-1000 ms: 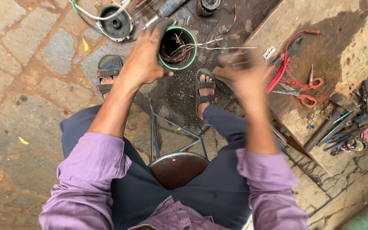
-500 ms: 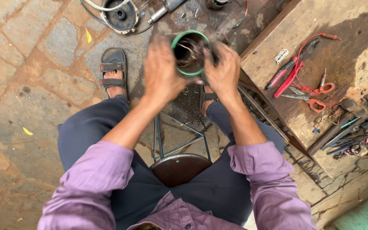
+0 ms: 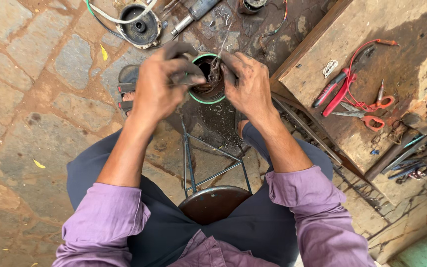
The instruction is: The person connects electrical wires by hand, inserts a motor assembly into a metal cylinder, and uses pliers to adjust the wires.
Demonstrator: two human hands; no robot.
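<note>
Both hands met over a round motor housing with a green-edged rim, held in the air above the stone floor between the person's knees, likely so the thin wires inside stayed in reach. The left hand curled closed on its rim, wrist bent down. The right hand cupped the other side, fingers pinching a wire.
</note>
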